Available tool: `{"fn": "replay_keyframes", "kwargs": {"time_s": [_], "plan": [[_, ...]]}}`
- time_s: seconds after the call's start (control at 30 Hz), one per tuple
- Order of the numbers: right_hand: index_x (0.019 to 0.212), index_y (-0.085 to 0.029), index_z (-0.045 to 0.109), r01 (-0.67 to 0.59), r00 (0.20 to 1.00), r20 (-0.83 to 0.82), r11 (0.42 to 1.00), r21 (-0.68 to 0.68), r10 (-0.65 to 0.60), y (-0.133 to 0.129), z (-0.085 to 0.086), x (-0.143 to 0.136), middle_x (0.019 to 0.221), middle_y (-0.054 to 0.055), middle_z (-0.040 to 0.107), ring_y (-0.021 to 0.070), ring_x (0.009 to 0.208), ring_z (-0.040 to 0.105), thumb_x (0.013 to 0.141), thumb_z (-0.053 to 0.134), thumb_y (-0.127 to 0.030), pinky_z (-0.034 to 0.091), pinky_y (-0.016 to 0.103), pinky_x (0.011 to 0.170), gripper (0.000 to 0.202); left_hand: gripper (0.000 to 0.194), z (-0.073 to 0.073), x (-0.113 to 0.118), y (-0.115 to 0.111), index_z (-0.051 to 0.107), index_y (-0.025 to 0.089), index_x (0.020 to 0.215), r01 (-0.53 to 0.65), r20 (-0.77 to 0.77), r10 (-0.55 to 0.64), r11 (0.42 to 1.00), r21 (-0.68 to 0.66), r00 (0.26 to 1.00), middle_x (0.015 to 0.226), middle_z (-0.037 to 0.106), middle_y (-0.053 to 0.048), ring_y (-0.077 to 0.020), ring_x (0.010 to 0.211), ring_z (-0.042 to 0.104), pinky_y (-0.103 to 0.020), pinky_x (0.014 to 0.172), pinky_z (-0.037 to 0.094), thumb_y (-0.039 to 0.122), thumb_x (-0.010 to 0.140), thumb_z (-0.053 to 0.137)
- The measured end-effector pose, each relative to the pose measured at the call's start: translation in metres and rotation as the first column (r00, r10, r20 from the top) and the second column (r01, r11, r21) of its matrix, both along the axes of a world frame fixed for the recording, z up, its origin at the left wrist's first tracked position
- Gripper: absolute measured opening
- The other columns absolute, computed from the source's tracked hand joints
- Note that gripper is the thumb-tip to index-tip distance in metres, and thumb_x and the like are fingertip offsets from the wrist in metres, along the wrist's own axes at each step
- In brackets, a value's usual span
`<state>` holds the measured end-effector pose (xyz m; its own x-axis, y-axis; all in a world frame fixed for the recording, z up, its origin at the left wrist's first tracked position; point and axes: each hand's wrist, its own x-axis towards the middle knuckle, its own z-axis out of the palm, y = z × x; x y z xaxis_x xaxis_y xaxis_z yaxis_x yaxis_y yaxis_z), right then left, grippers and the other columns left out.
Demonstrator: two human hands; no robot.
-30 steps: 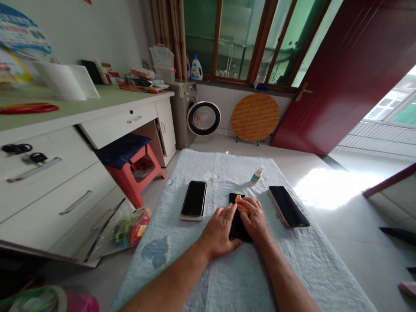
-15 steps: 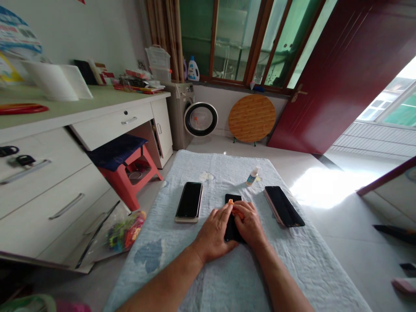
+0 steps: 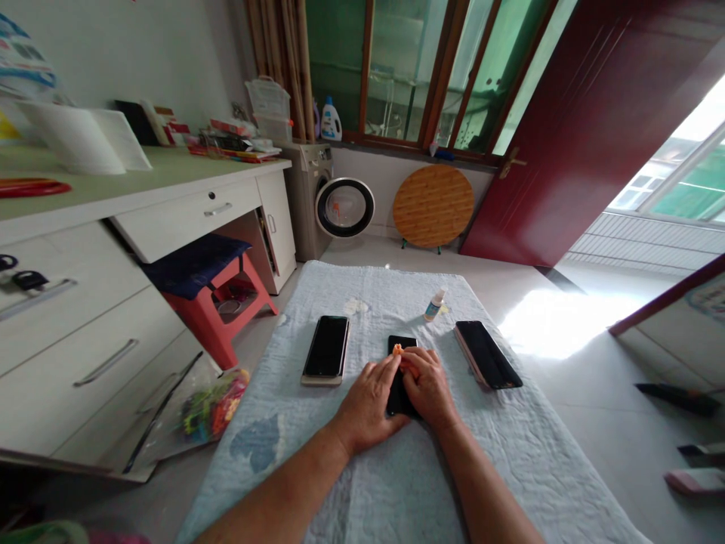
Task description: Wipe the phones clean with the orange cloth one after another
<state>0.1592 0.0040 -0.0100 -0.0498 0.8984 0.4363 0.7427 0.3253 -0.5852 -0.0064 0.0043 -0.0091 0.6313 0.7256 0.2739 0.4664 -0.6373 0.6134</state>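
A black phone (image 3: 395,404) lies face up on the light blue quilted cloth (image 3: 345,499), partly covered by both hands. My left hand (image 3: 367,397) is closed along its left edge, thumb near the bottom and fingertips reaching over the screen. My right hand (image 3: 429,384) is closed over the upper right of the phone, pinching a small crumpled orange cloth (image 3: 398,350). A tuft of that cloth sticks up at the fingertips of both hands; the rest is mostly hidden under the right fingers.
Stacked phones lie to the left (image 3: 327,347) and right (image 3: 488,355). A small spray bottle (image 3: 435,305) stands beyond the hands. Left of the covered table are a red stool (image 3: 238,332), a bag of colourful pieces (image 3: 212,408) and a white desk (image 3: 186,215).
The whole view has shifted slightly, so things sit a little further left. Both hands keep nearly the same place on the phone, with the orange cloth still pinched.
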Motion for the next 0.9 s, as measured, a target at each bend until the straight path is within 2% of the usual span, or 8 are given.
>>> {"fn": "replay_keyframes", "kwargs": {"time_s": [0.33, 0.7, 0.8, 0.9], "plan": [[0.098, -0.023, 0.071, 0.041, 0.999, -0.002, 0.999, -0.005, -0.041, -0.004, -0.003, -0.008, 0.104, 0.004, 0.068, 0.0211, 0.092, 0.056, 0.075, 0.047, -0.008, 0.046, 0.036, 0.086, 0.037, 0.093, 0.001, -0.009, 0.000, 0.022, 0.018, 0.148, 0.015, -0.010, -0.015, 1.000, 0.002, 1.000, 0.149, 0.039, -0.016, -0.0312, 0.136, 0.037, -0.052, 0.111, 0.030, 0.029, 0.072, 0.074], [0.095, -0.024, 0.069, 0.060, 0.998, -0.025, 0.998, -0.005, -0.060, -0.006, -0.002, -0.013, 0.102, 0.004, 0.067, 0.0209, 0.090, 0.055, 0.076, 0.047, -0.008, 0.045, 0.036, 0.085, 0.033, 0.091, -0.002, -0.014, 0.000, 0.021, 0.022, 0.149, 0.038, 0.014, -0.038, 0.999, -0.001, 0.999, 0.148, 0.040, -0.014, -0.0324, 0.134, 0.040, -0.053, 0.110, 0.031, 0.033, 0.073, 0.071], [0.094, -0.024, 0.069, 0.057, 0.998, -0.021, 0.998, -0.004, -0.057, -0.004, -0.003, -0.011, 0.101, 0.004, 0.067, 0.0207, 0.090, 0.055, 0.077, 0.047, -0.009, 0.044, 0.036, 0.085, 0.031, 0.091, -0.001, -0.012, -0.002, 0.023, 0.021, 0.148, 0.005, -0.007, -0.005, 1.000, 0.005, 1.000, 0.149, 0.039, -0.015, -0.0329, 0.134, 0.039, -0.053, 0.110, 0.031, 0.032, 0.073, 0.072], [0.093, -0.025, 0.069, 0.047, 0.999, 0.024, 0.999, -0.008, -0.046, -0.003, -0.001, -0.010, 0.101, 0.003, 0.067, 0.0204, 0.090, 0.055, 0.078, 0.048, -0.009, 0.043, 0.036, 0.085, 0.030, 0.093, 0.000, -0.011, -0.003, 0.027, 0.020, 0.146, -0.082, -0.036, 0.082, 0.997, 0.014, 0.996, 0.145, 0.043, -0.015, -0.0343, 0.131, 0.042, -0.054, 0.108, 0.032, 0.037, 0.069, 0.075]]}}
